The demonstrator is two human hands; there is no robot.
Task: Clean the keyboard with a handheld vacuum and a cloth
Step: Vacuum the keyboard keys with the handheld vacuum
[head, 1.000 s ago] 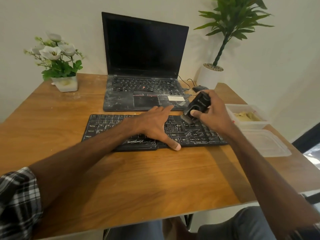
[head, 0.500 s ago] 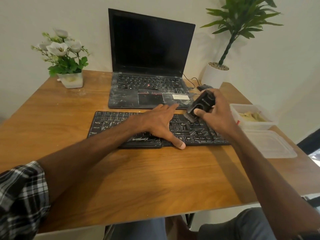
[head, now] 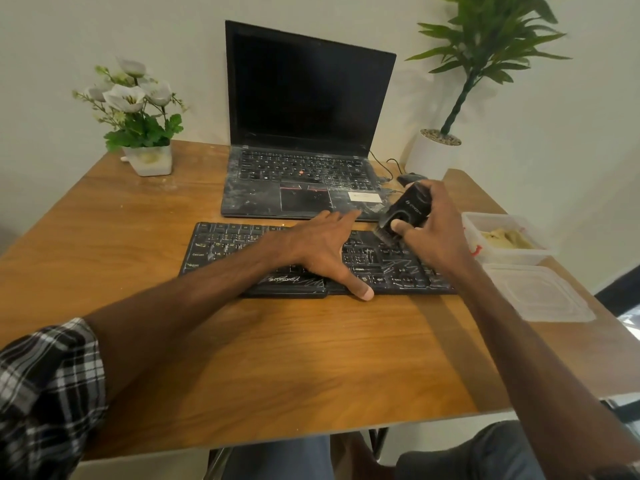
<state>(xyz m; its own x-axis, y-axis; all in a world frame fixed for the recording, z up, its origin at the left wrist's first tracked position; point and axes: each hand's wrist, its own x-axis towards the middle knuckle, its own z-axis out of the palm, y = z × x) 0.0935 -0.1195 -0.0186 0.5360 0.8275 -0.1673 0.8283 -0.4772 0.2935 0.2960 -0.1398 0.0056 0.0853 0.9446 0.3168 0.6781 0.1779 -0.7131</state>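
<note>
A black keyboard [head: 221,251], streaked with white dust, is seen lying across the middle of a wooden table [head: 242,358], just in front of an open laptop [head: 304,116] whose screen is dark and whose palm rest is likewise dusted. The left hand [head: 322,251] is laid flat on the keyboard's middle, fingers straight and spread, with the thumb reaching over the near edge; nothing is gripped by it. A small black handheld vacuum [head: 408,209] is held in the right hand [head: 436,233], fingers and thumb curled around its body; its brush-tipped nozzle is pointed down at the upper keys on the keyboard's right side, apparently touching them, just beside the left hand's fingertips.

A dark mouse [head: 410,178] with its cable is seen at the laptop's right, partly hidden behind the vacuum. White flowers in a small pot [head: 147,157] are placed at the table's far left corner; a tall green plant in a white pot [head: 433,150] is seen beyond the far right corner. A clear plastic container [head: 502,237] holding something pale yellow is set at the right edge, with a clear lid [head: 540,292] lying flat just nearer. A plaid sleeve [head: 45,386] is worn pushed up on the left arm.
</note>
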